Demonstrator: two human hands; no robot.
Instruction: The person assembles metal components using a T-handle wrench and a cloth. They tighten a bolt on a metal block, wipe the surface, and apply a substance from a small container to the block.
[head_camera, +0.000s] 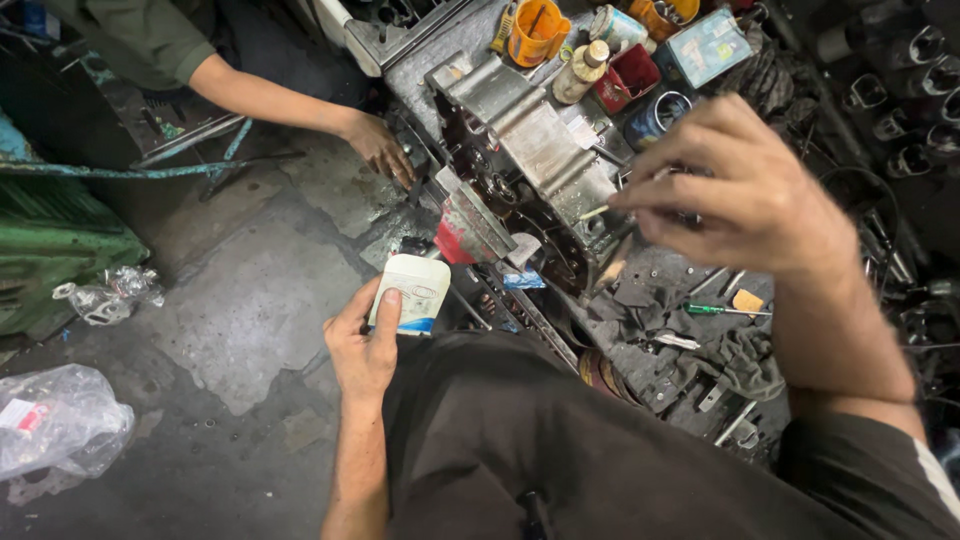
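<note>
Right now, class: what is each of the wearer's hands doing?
Left hand: closed around a white squeeze tube.
Right hand: fingers pinched together above the metal engine casing; anything held cannot be told.

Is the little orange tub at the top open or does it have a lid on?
Open. The orange tub has no lid; you can see down inside it, where a stick-like tool leans.

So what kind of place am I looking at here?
Most likely a small engine repair workshop: a grimy metal engine block, a screwdriver and oily rags on the work area, tins and pots behind.
</note>
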